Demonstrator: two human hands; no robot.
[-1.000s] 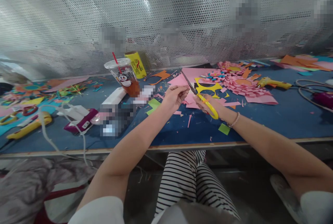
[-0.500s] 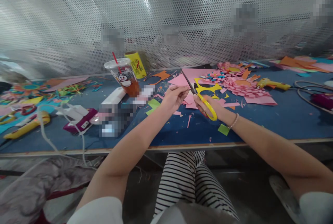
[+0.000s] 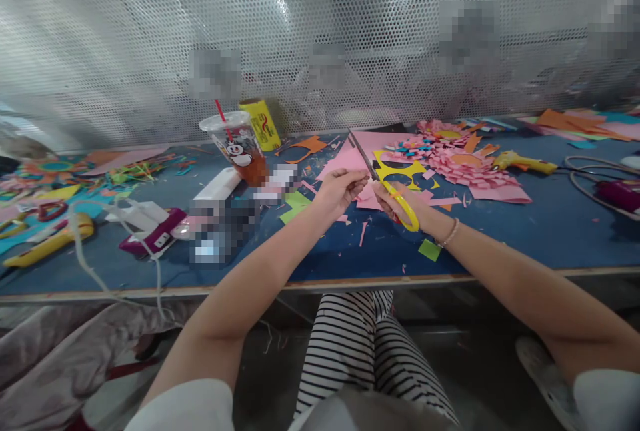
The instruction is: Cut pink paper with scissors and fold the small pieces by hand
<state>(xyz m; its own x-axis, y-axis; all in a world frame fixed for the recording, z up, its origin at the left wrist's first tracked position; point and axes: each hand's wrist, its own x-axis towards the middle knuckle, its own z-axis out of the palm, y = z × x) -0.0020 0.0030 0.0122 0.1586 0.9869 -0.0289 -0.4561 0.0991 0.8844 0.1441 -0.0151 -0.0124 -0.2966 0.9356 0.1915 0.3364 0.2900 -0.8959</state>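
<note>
In my right hand (image 3: 386, 203) is a pair of scissors (image 3: 401, 205) with yellow handles, my fingers closed round the loops. Their dark blades point away and to the left, slightly apart. My left hand (image 3: 341, 191) is closed in a pinch close beside the blades. A small bit of pink paper seems to be between its fingertips, mostly hidden. Behind both hands lies a pink paper sheet (image 3: 377, 144), partly under a yellow sheet with round holes cut out (image 3: 397, 169).
Pink paper flowers (image 3: 463, 164) and a yellow glue gun (image 3: 527, 163) lie to the right. Leftward stand a drink cup (image 3: 245, 154) and a yellow roll (image 3: 263, 125); another glue gun (image 3: 53, 243) lies by white cords. A perforated metal screen (image 3: 320, 24) rises behind. A seated person's legs (image 3: 60, 357) show lower left.
My left hand has shifted slightly right and down, nearer the scissors. The blades look a little further apart. The neighbouring person's legs have moved at the lower left.
</note>
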